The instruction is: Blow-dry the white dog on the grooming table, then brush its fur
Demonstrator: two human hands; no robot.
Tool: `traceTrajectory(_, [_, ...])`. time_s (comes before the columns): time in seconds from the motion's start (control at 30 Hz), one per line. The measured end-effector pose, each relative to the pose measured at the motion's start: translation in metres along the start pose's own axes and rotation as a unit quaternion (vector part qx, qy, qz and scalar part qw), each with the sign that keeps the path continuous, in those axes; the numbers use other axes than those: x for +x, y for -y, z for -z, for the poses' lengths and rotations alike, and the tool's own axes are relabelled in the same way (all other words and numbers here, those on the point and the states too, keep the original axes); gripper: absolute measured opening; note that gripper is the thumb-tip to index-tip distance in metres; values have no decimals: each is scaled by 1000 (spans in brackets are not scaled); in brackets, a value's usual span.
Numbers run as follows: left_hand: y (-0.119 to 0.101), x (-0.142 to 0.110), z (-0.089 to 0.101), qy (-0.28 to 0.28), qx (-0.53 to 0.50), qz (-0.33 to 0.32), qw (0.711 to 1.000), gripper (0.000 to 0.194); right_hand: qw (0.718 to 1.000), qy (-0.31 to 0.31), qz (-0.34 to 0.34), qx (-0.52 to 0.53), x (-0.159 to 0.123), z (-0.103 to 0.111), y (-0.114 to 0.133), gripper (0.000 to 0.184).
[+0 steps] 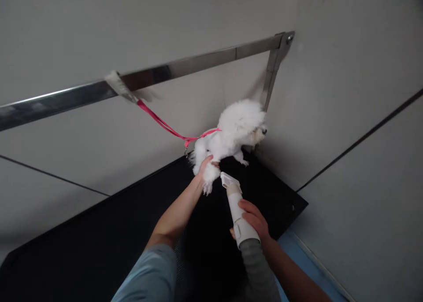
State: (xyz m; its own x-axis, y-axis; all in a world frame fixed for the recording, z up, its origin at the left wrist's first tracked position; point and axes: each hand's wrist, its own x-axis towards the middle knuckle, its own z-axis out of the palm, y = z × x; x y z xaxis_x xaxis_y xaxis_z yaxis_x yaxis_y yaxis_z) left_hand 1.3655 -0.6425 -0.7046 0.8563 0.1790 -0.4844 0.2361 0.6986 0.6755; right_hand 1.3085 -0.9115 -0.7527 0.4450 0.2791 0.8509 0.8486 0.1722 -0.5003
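Observation:
A fluffy white dog [243, 119] is on the black table [142, 209], its head turned to the right. My left hand [205, 164] is closed around one of the dog's legs, with the paw showing below. My right hand [254, 216] grips the white handpiece of a pet dryer [236, 205]. The dryer's flat nozzle [229, 179] points at the held leg from close by, and a grey ribbed hose [257, 267] runs from its lower end towards me. A pink leash [161, 123] leads from the dog's body up to the left.
A metal bar [185, 66] spans the wall above the table, with a pale strap [120, 86] looped round it holding the leash. Grey walls [346, 95] meet behind the dog. Blue floor [307, 258] shows beyond the table's right edge.

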Motion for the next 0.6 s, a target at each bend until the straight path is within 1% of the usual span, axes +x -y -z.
traceTrajectory(0.03, [-7, -16, 0, -2, -23, 2, 1000, 46, 1000, 12, 12, 5, 3, -1, 7, 57])
traceTrajectory(0.1, [-19, -50, -1, 0, -101, -10, 995, 45, 998, 36, 46, 15, 11, -3, 22, 50])
traceTrajectory(0.17, [-27, -84, -5, 7, -177, -42, 983, 41, 994, 60, 87, 22, 21, -8, 39, 39])
traceTrajectory(0.23, [-32, -119, -9, 20, -213, -80, 974, 42, 989, 84, 118, 20, 31, -15, 58, 27])
traceTrajectory(0.33, [-42, -168, -15, 42, -227, -116, 966, 42, 982, 115, 148, 14, 39, -28, 83, 17])
traceTrajectory(0.43, [-54, -212, -19, 50, -232, -141, 961, 37, 975, 114, 189, 14, 39, -43, 102, 13])
traceTrajectory(0.5, [-59, -237, -18, 62, -232, -153, 959, 33, 970, 110, 215, 16, 36, -55, 111, 12])
traceTrajectory(0.6, [-62, -266, -7, 78, -192, -184, 961, 30, 960, 130, 247, 27, 28, -72, 123, 13])
